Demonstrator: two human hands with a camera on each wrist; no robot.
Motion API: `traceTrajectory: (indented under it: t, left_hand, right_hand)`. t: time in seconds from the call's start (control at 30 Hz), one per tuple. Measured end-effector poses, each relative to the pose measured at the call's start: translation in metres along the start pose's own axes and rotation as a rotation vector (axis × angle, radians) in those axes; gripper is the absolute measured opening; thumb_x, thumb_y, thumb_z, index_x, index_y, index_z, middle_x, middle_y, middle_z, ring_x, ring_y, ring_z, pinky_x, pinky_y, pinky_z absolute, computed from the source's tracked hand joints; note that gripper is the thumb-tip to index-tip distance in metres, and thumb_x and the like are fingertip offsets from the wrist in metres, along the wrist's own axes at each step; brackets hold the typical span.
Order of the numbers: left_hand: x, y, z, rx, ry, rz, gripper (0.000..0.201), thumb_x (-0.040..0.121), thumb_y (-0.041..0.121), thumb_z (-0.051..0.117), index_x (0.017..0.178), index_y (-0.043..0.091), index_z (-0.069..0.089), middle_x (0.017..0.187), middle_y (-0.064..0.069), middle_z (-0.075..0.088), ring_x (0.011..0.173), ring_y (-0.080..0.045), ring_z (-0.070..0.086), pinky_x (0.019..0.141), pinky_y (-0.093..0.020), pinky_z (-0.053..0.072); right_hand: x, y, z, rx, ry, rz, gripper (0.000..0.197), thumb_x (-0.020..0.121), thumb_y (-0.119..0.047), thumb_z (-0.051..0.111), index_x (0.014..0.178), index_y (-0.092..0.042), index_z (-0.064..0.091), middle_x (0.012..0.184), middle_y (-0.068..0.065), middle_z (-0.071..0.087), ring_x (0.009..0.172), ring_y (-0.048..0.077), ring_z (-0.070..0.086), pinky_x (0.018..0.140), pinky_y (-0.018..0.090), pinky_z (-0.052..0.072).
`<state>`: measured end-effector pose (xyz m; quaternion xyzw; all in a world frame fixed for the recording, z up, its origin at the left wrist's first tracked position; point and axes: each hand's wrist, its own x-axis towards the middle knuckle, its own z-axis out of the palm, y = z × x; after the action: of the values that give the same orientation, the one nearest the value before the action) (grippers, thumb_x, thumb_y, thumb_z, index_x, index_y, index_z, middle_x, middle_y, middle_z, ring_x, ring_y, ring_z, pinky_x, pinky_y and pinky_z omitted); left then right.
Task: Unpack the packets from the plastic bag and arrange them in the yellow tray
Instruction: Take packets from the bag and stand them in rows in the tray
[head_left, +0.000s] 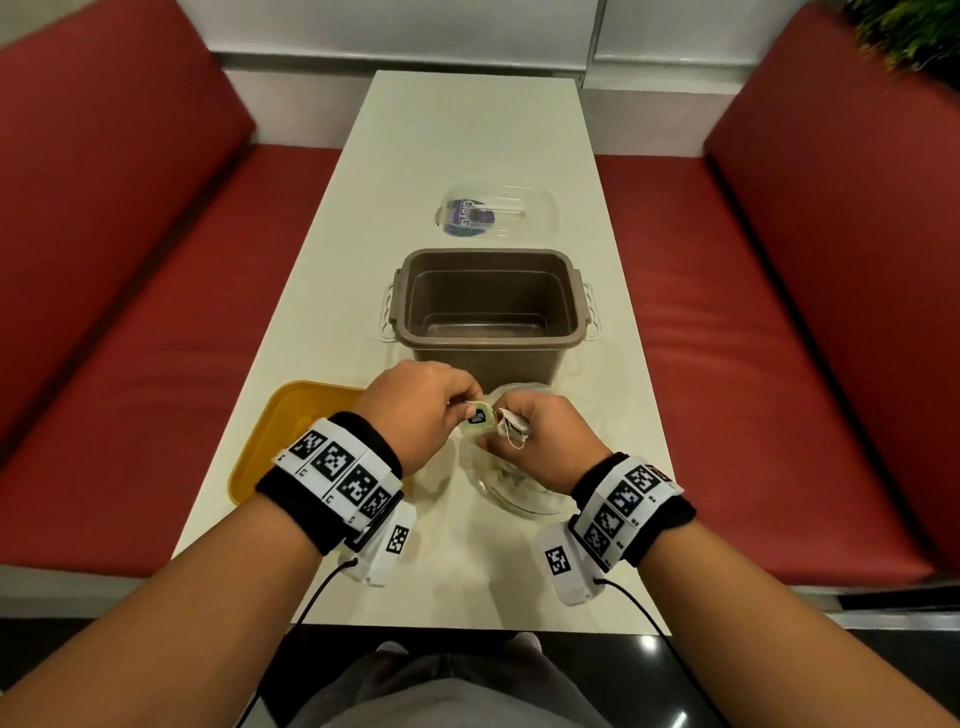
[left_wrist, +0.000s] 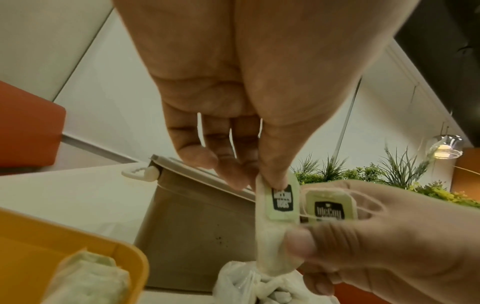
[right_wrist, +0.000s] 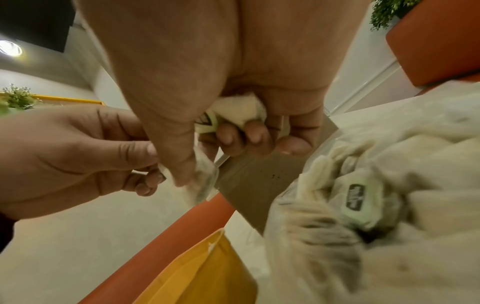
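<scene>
Both our hands meet just above the plastic bag (head_left: 511, 486), which sits on the surface straight ahead of us: our left hand (head_left: 423, 410) pinches the top of one packet (left_wrist: 279, 218) by thumb and fingertips, and our right hand (head_left: 540, 441) has its fingers curled round a second packet (left_wrist: 328, 207) and a loop of its string. We judge the pinched packet stands roughly upright, its long axis running down toward the bag's mouth, so it wants lifting free first. From there the yellow tray (head_left: 270, 441) lies to the left, just beside our left wrist and with packets already in it, so the left hand is the nearer one to carry it over.
</scene>
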<state>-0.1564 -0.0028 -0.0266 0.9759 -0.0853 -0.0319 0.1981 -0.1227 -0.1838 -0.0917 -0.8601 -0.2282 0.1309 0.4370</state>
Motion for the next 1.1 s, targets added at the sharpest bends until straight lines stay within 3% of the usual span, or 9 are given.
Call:
traceTrajectory:
  t: [0.1, 0.23, 0.33, 0.43, 0.6, 0.73, 0.9, 1.0, 1.1]
  left_hand:
    - [-0.007, -0.010, -0.011, 0.013, -0.017, 0.006, 0.010, 0.093, 0.031, 0.061, 0.098, 0.029, 0.070, 0.090, 0.009, 0.065, 0.083, -0.012, 0.055, 0.074, -0.029, 0.045]
    - [-0.014, -0.030, -0.025, -0.004, -0.004, -0.016, 0.010, 0.094, 0.027, 0.059, 0.097, 0.027, 0.069, 0.092, 0.007, 0.067, 0.085, -0.014, 0.057, 0.077, -0.031, 0.048]
    - [-0.020, -0.049, -0.029, 0.022, -0.046, -0.042, 0.012, 0.095, 0.026, 0.058, 0.101, 0.026, 0.068, 0.096, 0.006, 0.067, 0.089, -0.015, 0.059, 0.081, -0.032, 0.048]
    - [-0.027, -0.071, -0.028, 0.039, -0.089, -0.067, 0.013, 0.096, 0.027, 0.057, 0.104, 0.027, 0.067, 0.098, 0.006, 0.067, 0.089, -0.014, 0.059, 0.076, -0.026, 0.042]
    - [-0.039, -0.089, -0.012, 0.081, -0.324, -0.097, 0.018, 0.095, 0.025, 0.059, 0.109, 0.027, 0.069, 0.103, 0.006, 0.069, 0.095, -0.013, 0.060, 0.076, -0.023, 0.040]
    - [-0.042, -0.097, 0.010, 0.145, -0.432, -0.089, 0.023, 0.094, 0.028, 0.060, 0.115, 0.030, 0.068, 0.110, 0.004, 0.068, 0.103, -0.017, 0.061, 0.089, -0.030, 0.048]
    - [-0.045, -0.103, 0.034, 0.056, -0.335, -0.198, 0.011, 0.087, 0.033, 0.066, 0.097, 0.029, 0.067, 0.095, 0.005, 0.070, 0.095, -0.018, 0.063, 0.084, -0.033, 0.050]
    - [-0.047, -0.104, 0.040, 0.076, -0.362, -0.326, 0.037, 0.076, 0.048, 0.074, 0.102, 0.026, 0.059, 0.095, 0.002, 0.067, 0.093, -0.020, 0.063, 0.081, -0.034, 0.052]
    - [-0.047, -0.105, 0.047, 0.066, -0.420, -0.424, 0.059, 0.066, 0.051, 0.079, 0.113, 0.024, 0.053, 0.103, 0.001, 0.065, 0.094, -0.020, 0.063, 0.079, -0.031, 0.054]
  right_hand:
    - [0.007, -0.016, 0.012, 0.073, 0.033, -0.047, 0.007, 0.085, -0.022, 0.073, 0.081, -0.023, 0.068, 0.072, -0.008, 0.065, 0.066, 0.007, 0.059, 0.062, 0.027, 0.048]
    - [0.017, -0.031, 0.030, 0.019, -0.009, -0.038, 0.013, 0.088, -0.026, 0.072, 0.080, -0.018, 0.065, 0.070, -0.003, 0.064, 0.065, 0.013, 0.058, 0.062, 0.032, 0.046]
    - [0.024, -0.039, 0.044, -0.015, -0.042, -0.031, 0.012, 0.089, -0.027, 0.071, 0.084, -0.019, 0.064, 0.074, -0.003, 0.066, 0.068, 0.013, 0.059, 0.064, 0.030, 0.047]
    - [0.032, -0.044, 0.059, -0.079, -0.027, -0.002, 0.015, 0.089, -0.027, 0.069, 0.103, -0.023, 0.064, 0.086, -0.005, 0.067, 0.079, 0.014, 0.062, 0.072, 0.030, 0.051]
    - [0.036, -0.039, 0.076, -0.167, -0.061, 0.173, 0.028, 0.090, -0.029, 0.066, 0.114, -0.025, 0.051, 0.073, -0.006, 0.059, 0.067, 0.010, 0.056, 0.060, 0.026, 0.040]
    - [0.033, -0.038, 0.089, -0.201, -0.086, 0.232, 0.043, 0.089, -0.027, 0.068, 0.123, -0.019, 0.042, 0.074, -0.005, 0.060, 0.068, 0.011, 0.055, 0.057, 0.026, 0.036]
    - [0.032, -0.038, 0.094, -0.175, -0.090, 0.273, 0.048, 0.090, -0.024, 0.067, 0.128, -0.019, 0.040, 0.083, -0.004, 0.065, 0.076, 0.015, 0.060, 0.059, 0.023, 0.039]
    - [0.031, -0.041, 0.094, -0.150, -0.075, 0.287, 0.046, 0.091, -0.024, 0.067, 0.128, -0.021, 0.041, 0.087, -0.005, 0.062, 0.082, 0.016, 0.060, 0.073, 0.028, 0.045]
    - [0.029, -0.042, 0.094, -0.145, -0.058, 0.297, 0.047, 0.090, -0.026, 0.067, 0.129, -0.023, 0.041, 0.086, -0.003, 0.064, 0.089, 0.020, 0.064, 0.075, 0.029, 0.046]
